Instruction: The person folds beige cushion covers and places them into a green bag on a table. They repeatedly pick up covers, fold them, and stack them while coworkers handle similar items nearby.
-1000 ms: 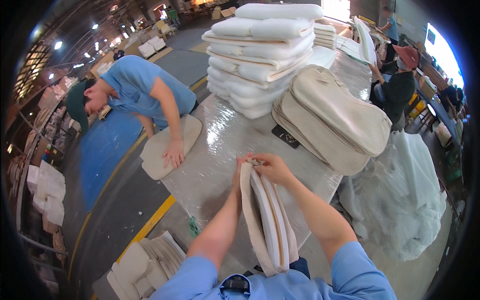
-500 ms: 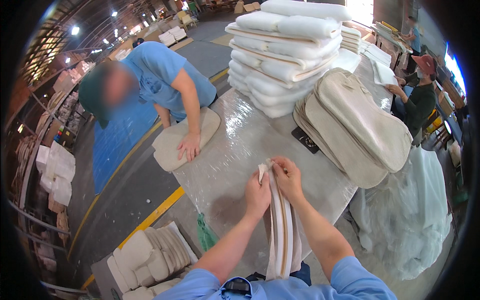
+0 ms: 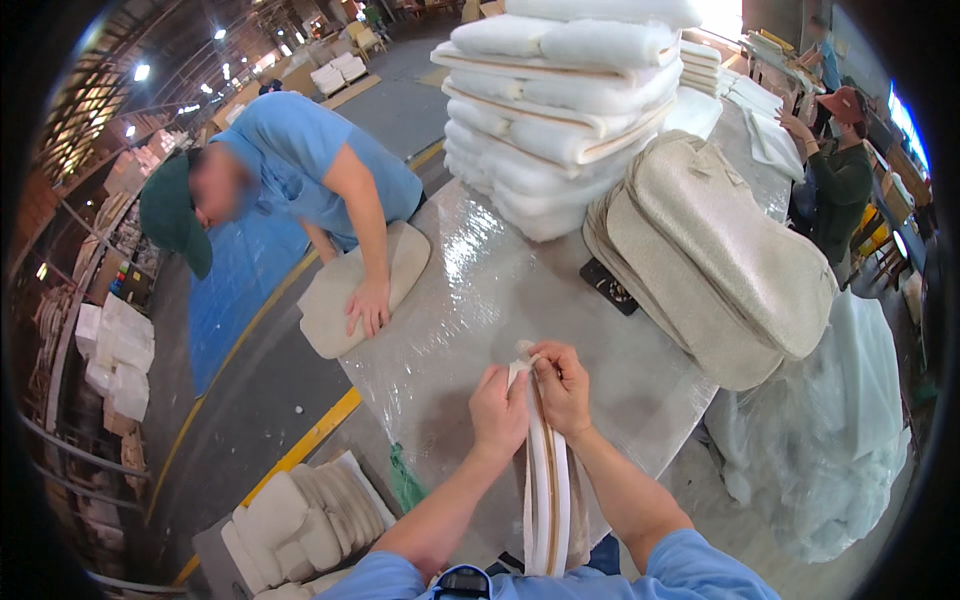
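Note:
A long cushion (image 3: 549, 490) stands on its edge against me at the table's near side. Its open side shows white padding around a tan core, with beige fabric along the outside. At its far end my left hand (image 3: 499, 410) pinches one edge of the beige fabric cover (image 3: 519, 371). My right hand (image 3: 562, 388) is closed on the cover's other edge, right beside it. The fingertips of both hands nearly meet, and the fabric bunches up between them.
A plastic-covered table (image 3: 440, 300) bears a tall pile of white padding (image 3: 560, 110), stacked beige covers (image 3: 715, 260) and a small black object (image 3: 608, 287). At left a co-worker's hand (image 3: 370, 306) presses a beige cushion (image 3: 330, 310). Cushions (image 3: 300, 520) lie lower left; plastic wrap (image 3: 820, 430) hangs at right.
Both my hands have come a little nearer to me, still holding the fabric, and the view has shifted slightly. The seated co-worker at right has raised their hands from the white sheet.

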`<state>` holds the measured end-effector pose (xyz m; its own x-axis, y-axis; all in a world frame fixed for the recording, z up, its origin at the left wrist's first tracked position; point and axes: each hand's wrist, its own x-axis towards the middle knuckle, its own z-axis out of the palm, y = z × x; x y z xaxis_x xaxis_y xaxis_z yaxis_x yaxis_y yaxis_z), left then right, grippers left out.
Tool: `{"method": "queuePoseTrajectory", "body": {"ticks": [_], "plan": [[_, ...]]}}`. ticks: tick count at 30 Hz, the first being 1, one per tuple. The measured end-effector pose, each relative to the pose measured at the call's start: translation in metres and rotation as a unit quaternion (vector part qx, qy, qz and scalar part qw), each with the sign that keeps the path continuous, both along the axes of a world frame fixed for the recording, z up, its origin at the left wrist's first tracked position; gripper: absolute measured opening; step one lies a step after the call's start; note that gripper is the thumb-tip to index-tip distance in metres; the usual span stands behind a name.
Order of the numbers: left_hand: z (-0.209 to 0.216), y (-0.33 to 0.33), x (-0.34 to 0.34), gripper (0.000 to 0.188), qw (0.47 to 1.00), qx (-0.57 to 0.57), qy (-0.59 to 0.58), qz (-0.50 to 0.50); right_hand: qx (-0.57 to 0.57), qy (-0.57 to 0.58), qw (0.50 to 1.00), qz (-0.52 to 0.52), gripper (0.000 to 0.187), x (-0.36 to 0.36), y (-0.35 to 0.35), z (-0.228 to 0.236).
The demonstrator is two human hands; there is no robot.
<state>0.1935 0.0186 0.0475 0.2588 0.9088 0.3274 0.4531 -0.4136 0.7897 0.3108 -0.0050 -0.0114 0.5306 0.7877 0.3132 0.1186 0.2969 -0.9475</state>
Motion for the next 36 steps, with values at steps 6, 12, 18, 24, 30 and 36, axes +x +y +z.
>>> {"method": "queuePoseTrajectory", "body": {"ticks": [6,12,18,24,30,36], "plan": [[0.008,0.012,-0.020,0.015,1.000,0.028,-0.009,0.008,-0.076,-0.101,0.972,0.198,0.029,0.030,0.015,0.044],[0.018,0.008,-0.014,0.015,0.993,-0.006,-0.113,-0.038,-0.042,-0.227,0.939,0.257,0.012,0.057,0.021,0.047],[-0.042,0.051,-0.032,0.040,0.904,-0.313,-0.290,-0.035,-0.026,-0.116,0.989,0.087,0.014,0.017,-0.014,0.032],[-0.132,0.066,0.021,0.053,0.834,-0.464,-0.271,-0.126,-0.001,-0.084,0.995,0.050,0.016,0.013,-0.020,0.028],[-0.143,0.098,0.047,0.054,0.741,-0.531,-0.364,-0.192,0.036,-0.020,0.997,0.065,0.033,0.005,-0.021,0.015],[-0.072,0.094,0.048,0.065,0.842,-0.375,-0.249,-0.297,0.049,0.006,0.998,0.050,0.032,0.018,-0.026,0.010]]}}
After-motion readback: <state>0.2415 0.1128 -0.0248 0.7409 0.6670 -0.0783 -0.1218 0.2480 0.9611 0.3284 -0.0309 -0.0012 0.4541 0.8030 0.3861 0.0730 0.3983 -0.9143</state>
